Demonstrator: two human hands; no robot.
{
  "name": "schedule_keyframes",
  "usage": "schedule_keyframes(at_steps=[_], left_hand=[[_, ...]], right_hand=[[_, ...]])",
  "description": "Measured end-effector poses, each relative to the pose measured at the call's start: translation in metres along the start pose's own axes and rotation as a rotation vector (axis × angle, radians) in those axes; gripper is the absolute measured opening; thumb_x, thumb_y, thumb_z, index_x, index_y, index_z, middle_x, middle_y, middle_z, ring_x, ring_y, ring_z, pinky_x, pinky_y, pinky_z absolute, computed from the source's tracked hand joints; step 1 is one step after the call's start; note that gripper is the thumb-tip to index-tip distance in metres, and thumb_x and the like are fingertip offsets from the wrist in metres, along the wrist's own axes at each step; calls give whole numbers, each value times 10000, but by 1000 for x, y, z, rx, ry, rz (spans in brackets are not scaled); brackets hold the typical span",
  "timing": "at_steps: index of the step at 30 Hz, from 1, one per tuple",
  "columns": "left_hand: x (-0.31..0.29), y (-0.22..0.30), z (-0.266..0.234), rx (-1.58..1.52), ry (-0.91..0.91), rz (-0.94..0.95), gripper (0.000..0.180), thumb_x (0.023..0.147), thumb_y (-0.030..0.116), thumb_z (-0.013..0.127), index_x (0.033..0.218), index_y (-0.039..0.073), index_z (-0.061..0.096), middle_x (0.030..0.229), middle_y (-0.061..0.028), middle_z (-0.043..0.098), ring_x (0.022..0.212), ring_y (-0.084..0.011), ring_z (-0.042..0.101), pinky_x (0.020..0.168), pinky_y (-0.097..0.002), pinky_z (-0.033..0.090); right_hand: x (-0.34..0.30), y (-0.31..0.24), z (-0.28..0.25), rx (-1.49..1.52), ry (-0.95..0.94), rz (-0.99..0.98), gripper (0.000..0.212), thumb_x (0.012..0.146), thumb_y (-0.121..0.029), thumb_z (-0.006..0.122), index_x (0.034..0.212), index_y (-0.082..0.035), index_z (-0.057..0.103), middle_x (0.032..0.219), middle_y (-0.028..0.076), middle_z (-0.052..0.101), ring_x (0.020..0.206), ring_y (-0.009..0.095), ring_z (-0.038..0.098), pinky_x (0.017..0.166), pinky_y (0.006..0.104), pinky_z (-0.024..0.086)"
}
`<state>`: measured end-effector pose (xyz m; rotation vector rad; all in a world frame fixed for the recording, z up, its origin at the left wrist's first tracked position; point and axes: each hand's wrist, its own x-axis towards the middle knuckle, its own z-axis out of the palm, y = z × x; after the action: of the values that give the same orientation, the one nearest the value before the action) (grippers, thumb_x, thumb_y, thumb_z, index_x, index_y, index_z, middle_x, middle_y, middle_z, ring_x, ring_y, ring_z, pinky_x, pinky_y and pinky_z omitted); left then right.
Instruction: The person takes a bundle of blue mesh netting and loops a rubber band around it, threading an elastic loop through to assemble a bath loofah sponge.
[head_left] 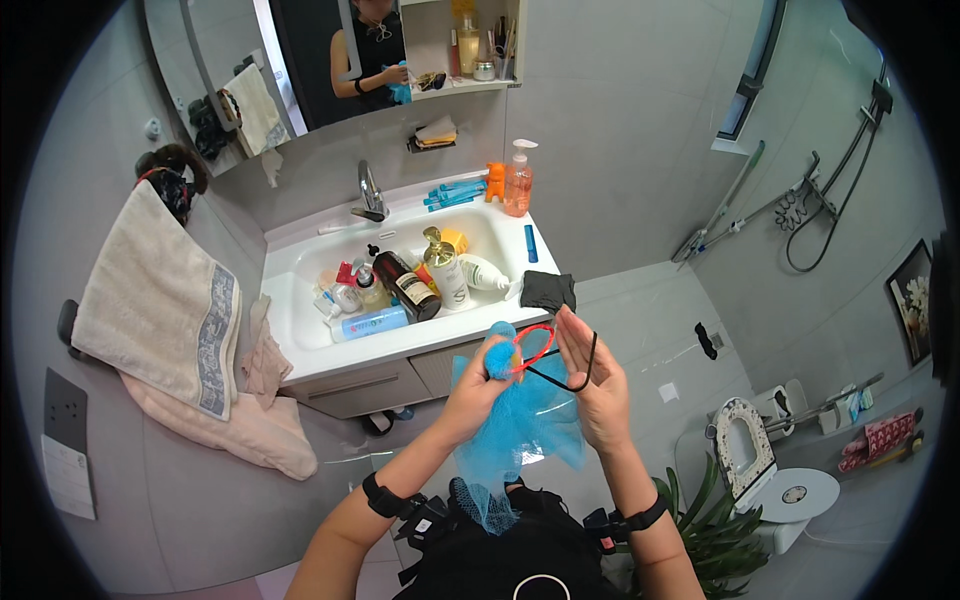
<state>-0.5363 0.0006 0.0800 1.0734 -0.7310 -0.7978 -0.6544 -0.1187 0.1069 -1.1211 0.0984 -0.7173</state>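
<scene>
Over the front edge of the basin, my left hand (485, 385) is closed on a bunched blue mesh net (520, 430). The gathered top of the net bulges out by the thumb, and the rest hangs down in loose folds before my torso. A red loop of cord (540, 340) stands out from the bunch toward my right hand. My right hand (595, 380) is open, fingers stretched out and palm turned toward the net. A thin black band (562, 386) runs from the bunch across the right palm and bends up by the fingers; how it passes round them is unclear.
The white sink (300, 345) holds several bottles, including a dark pump bottle (405, 283). A faucet (370, 190), blue packets (455, 193) and a pink pump bottle (518, 180) stand behind. Towels (160, 290) hang left; a toilet (795, 495) and plant (700, 530) are right.
</scene>
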Motion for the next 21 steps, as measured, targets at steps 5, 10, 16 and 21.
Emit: schedule_keyframes(at_steps=[5, 10, 16, 21], left_hand=[[-11, 5, -9, 23, -110, -2, 190, 861, 33, 531, 1041, 64, 477, 909, -15, 492, 873, -116, 481, 818, -252, 383], [-16, 21, -6, 809, -189, 158, 306, 824, 218, 548, 1077, 59, 479, 853, -112, 601, 769, -285, 487, 828, -334, 324], [-20, 32, 2, 1148, -229, 130, 333, 761, 73, 624, 1041, 36, 448, 854, -143, 623, 748, -316, 549, 791, -372, 344], [-22, 27, 1, 1162, -92, 247, 391, 706, 6, 654, 1024, 29, 427, 812, -132, 615, 759, -327, 563, 791, -385, 355]], right_hand=[[0, -2, -6, -100, -106, 24, 913, 645, -274, 818, 1353, 59, 348, 1411, 170, 375, 1312, 268, 368, 1111, 385, 281], [-2, -25, 7, -744, -301, -42, 947, 565, -318, 851, 1320, 32, 399, 1297, 174, 504, 1199, 287, 502, 1012, 363, 395], [-7, -12, 25, -1145, -265, -337, 500, 661, -262, 789, 1017, 29, 593, 881, 122, 644, 742, 293, 635, 619, 351, 514], [-11, -3, 20, -1206, -237, -117, 312, 672, -204, 758, 863, 11, 638, 739, 126, 633, 637, 293, 619, 579, 345, 492]])
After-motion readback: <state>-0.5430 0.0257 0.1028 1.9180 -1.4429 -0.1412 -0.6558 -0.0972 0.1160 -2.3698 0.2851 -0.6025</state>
